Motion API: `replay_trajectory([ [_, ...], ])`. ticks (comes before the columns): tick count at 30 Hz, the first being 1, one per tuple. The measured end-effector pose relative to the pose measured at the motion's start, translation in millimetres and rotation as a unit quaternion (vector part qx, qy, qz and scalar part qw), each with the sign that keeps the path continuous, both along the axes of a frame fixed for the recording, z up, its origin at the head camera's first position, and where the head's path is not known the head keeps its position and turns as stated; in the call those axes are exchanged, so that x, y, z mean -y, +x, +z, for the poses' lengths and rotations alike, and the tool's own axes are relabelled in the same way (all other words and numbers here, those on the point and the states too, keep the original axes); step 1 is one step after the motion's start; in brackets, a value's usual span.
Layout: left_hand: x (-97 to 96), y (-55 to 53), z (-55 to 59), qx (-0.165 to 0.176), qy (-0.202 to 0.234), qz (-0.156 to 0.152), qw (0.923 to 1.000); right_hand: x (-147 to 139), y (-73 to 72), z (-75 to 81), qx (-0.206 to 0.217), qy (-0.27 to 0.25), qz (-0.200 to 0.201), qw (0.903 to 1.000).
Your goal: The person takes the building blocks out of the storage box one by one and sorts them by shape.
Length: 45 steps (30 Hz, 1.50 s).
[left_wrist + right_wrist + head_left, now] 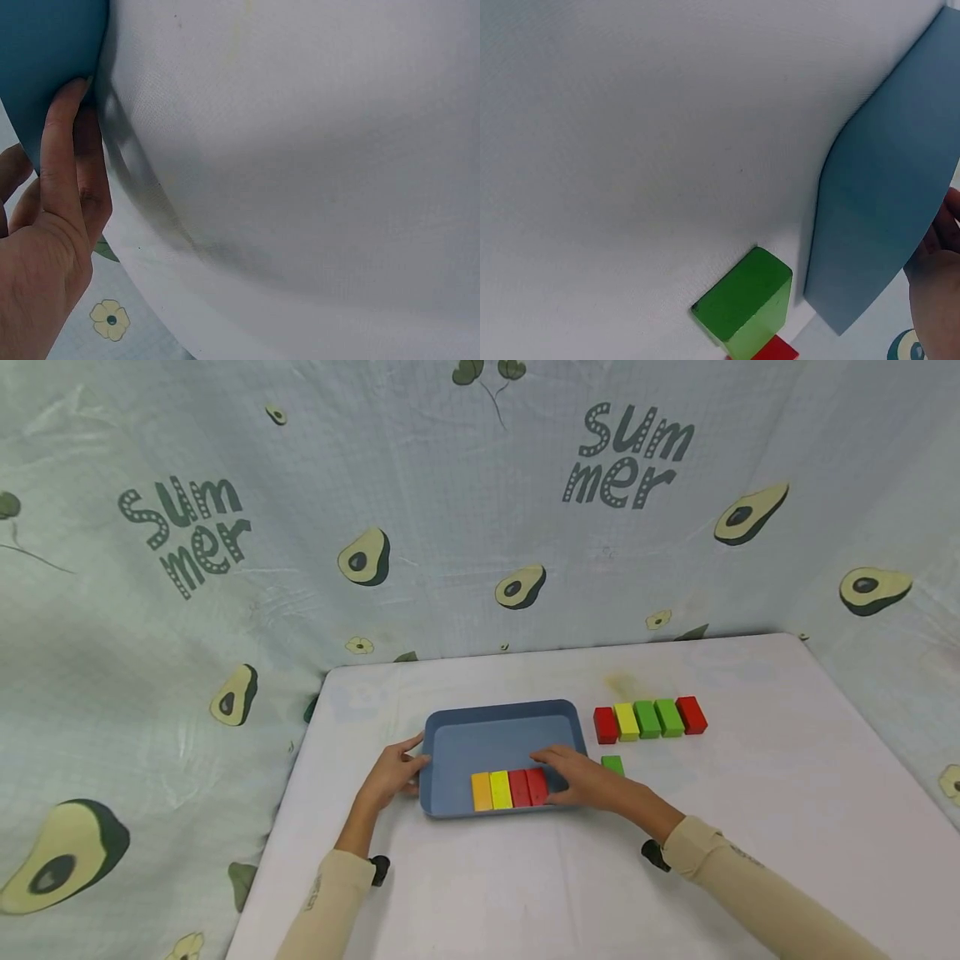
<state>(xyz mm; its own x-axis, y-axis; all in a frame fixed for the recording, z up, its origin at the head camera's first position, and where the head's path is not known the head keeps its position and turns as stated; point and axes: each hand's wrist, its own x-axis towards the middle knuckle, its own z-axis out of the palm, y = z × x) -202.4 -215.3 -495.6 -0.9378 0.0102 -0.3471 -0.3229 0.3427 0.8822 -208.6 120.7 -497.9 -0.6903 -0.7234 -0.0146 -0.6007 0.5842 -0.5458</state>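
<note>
A shallow blue-grey tray (487, 739) lies on the table in the head view. Along its near side stand an orange block (482, 792), a yellow block (500, 790) and two red blocks (519, 788) in a row. My left hand (390, 772) holds the tray's left wall; in the left wrist view, fingers (61, 150) lie against its outer face. My right hand (581, 778) reaches over the right rim, thumb and fingers spread around the rightmost red block. The right wrist view hides those fingertips behind the tray wall (889, 172).
Right of the tray, a row of red, yellow and green blocks (647, 719) stands on the white table (480, 893). A single green block (612, 765) lies nearer, close to the tray's right wall. Behind the table hangs an avocado-print cloth (450, 485).
</note>
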Motion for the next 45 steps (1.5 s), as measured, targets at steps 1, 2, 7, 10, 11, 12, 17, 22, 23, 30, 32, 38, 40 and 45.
replay_trajectory([
  [1, 0.0, -0.1, -0.2, -0.001, 0.0, -0.001, 1.0, 0.1, -0.1, -0.4, -0.003, -0.001, 0.001, 1.0],
  [2, -0.2, -0.2, -0.5, -0.001, -0.001, -0.001, 1.0, 0.1, -0.1, -1.0, -0.003, -0.002, 0.001, 1.0],
  [7, -1.5, 0.3, -1.2, -0.001, -0.001, 0.004, 1.0, 0.5, -0.3, -4.4, 0.001, 0.005, -0.006, 1.0],
  [10, -1.6, 0.4, -2.2, -0.003, 0.001, 0.004, 1.0, 1.0, -0.9, -6.6, 0.001, 0.009, -0.011, 0.9999],
  [11, -1.4, 0.4, -2.7, -0.003, 0.003, 0.003, 1.0, 1.1, -1.0, -7.3, 0.002, 0.011, -0.012, 0.9999],
  [12, -1.7, 0.4, -2.8, -0.003, 0.004, 0.003, 1.0, 1.4, -1.1, -7.9, 0.001, 0.013, -0.014, 0.9998],
  [17, -1.8, 0.4, -3.8, -0.002, 0.004, 0.006, 1.0, 2.7, -2.4, -9.4, -0.005, 0.035, -0.011, 0.9993],
  [22, -2.5, -0.4, -5.2, -0.002, 0.001, 0.007, 1.0, 1.4, -4.5, -6.8, 0.013, 0.043, -0.01, 0.9989],
  [23, -3.0, -0.6, -5.0, -0.001, 0.001, 0.008, 1.0, 1.0, -5.0, -6.1, 0.017, 0.044, -0.011, 0.9988],
  [30, -2.5, -0.5, -2.6, 0.001, 0.0, 0.008, 1.0, 0.9, -6.2, -5.2, 0.024, 0.054, -0.015, 0.9982],
  [32, -2.5, -0.3, -1.3, 0.001, -0.001, 0.007, 1.0, 2.1, -5.8, -4.7, 0.024, 0.057, -0.019, 0.9979],
  [38, -3.0, 0.2, -0.6, 0.0, -0.003, 0.008, 1.0, 4.8, -4.6, -4.4, 0.024, 0.069, -0.031, 0.9968],
  [40, -2.5, 0.3, -1.4, 0.0, -0.002, 0.007, 1.0, 5.7, -4.0, -4.9, 0.019, 0.075, -0.031, 0.9966],
  [45, -1.3, 1.5, -1.2, -0.001, 0.0, 0.008, 1.0, 7.2, -3.7, -6.4, 0.002, 0.089, -0.02, 0.9958],
])
